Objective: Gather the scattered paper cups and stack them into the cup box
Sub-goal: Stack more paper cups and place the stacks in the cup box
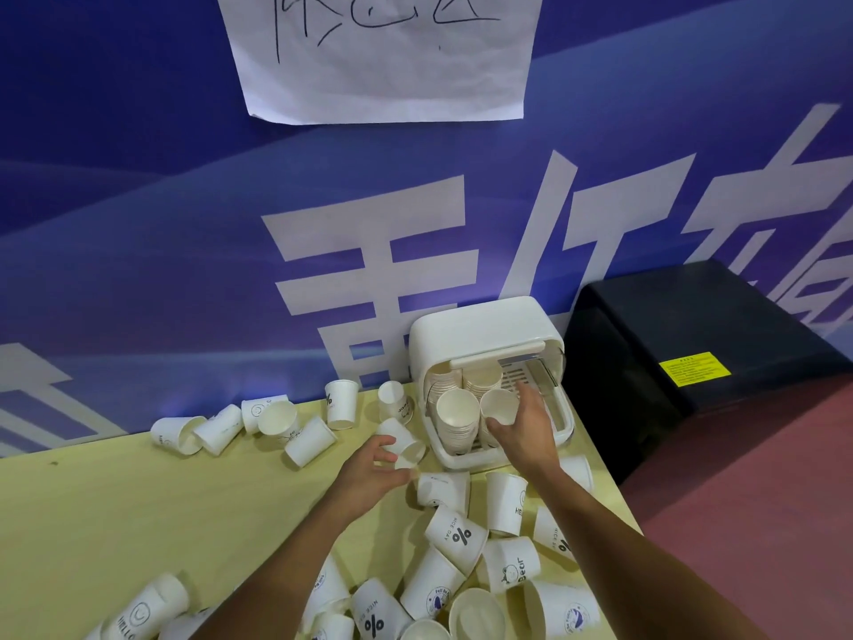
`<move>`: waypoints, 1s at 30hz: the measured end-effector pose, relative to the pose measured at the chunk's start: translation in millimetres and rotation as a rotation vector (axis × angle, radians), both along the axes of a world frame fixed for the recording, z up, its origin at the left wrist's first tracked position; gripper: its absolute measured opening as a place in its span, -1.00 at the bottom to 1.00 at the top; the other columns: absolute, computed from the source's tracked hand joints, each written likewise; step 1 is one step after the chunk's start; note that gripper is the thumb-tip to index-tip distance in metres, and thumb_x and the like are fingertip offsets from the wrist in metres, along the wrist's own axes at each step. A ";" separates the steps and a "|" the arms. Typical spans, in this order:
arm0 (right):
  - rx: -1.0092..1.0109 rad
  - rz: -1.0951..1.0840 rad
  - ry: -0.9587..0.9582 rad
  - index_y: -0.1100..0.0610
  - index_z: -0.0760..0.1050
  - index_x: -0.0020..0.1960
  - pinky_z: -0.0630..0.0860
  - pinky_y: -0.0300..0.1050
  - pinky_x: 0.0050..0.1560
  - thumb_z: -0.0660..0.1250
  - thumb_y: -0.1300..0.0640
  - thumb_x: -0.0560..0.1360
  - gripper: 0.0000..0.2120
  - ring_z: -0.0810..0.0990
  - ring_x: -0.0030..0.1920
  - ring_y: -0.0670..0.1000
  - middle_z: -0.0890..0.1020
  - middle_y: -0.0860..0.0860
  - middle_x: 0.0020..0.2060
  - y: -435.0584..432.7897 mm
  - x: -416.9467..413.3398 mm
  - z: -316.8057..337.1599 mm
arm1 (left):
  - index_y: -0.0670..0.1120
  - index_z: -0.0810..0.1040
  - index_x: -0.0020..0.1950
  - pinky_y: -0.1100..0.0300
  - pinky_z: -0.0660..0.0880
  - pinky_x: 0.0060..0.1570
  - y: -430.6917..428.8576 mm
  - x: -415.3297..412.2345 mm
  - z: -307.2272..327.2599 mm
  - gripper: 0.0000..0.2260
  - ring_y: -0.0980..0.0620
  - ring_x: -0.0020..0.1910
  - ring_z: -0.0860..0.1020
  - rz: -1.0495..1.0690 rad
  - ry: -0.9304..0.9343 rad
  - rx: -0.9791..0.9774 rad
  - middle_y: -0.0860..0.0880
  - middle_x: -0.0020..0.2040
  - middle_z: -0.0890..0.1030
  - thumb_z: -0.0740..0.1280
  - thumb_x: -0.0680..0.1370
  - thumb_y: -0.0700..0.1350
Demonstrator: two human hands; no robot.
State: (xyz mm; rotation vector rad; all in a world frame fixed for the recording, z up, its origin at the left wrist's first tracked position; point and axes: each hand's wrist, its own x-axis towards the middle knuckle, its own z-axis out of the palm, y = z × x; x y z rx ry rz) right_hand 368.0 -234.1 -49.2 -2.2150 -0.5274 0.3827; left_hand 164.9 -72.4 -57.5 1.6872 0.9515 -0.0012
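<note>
Two-handed here: curls left hand (369, 471) fingers round a white paper cup (408, 443) lying on the yellow table (115, 501) just beside the white plastic cup box (480, 330); pinches with right hand (524, 431) another white cup (498, 404) atop a stack (457, 422) inside.

Cup box (480, 334) at back right corner of surface (138, 501), against wall. Cup stacks (457, 420) inside it. Loose cups (221, 427) along back edge, left of box; pile of cups (461, 538) in front of box. Left hand (374, 473) holds lying cup (406, 443) just left of box. Right hand (526, 431) grips top cup (498, 404) of a stack in box. Black case (692, 353) right of surface.
</note>
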 end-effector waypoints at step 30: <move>-0.112 0.617 -0.010 0.16 0.34 0.45 0.45 0.00 0.25 0.51 0.07 0.45 -0.36 0.52 0.25 0.14 0.50 0.12 0.32 218.2 -203.8 -4.7 | -0.06 0.48 0.20 0.27 0.46 -0.18 142.3 -239.3 -9.1 -0.57 0.02 -0.09 0.53 0.544 -0.007 0.003 -0.09 0.07 0.53 0.55 0.40 -0.16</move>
